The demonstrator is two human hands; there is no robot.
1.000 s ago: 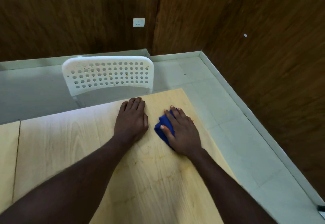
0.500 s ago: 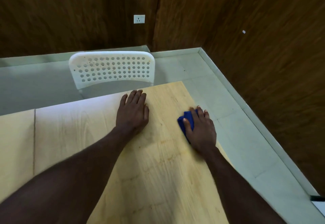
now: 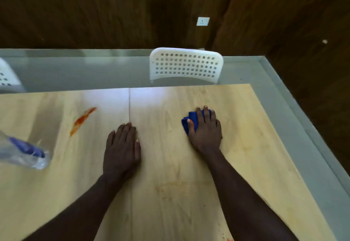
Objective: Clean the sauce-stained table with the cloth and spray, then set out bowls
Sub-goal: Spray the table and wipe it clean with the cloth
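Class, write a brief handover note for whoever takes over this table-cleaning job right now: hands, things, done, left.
Hands: the left hand lies flat on the wooden table, holding nothing. The right hand presses the blue cloth flat onto it.
Things: the spray bottle is at the left edge, blurred.
Done: the right half looks mostly wiped, with faint smears near the front.
Left: wipe the red sauce streak on the left half and the red spot at the near edge. No bowls are in view.

White perforated chair (image 3: 186, 51) stands on pale grey floor (image 3: 85, 70) | second white chair (image 3: 6, 78) cut off at left edge | white wall socket (image 3: 203, 21) on dark wood-panelled wall (image 3: 94, 9), above the first chair
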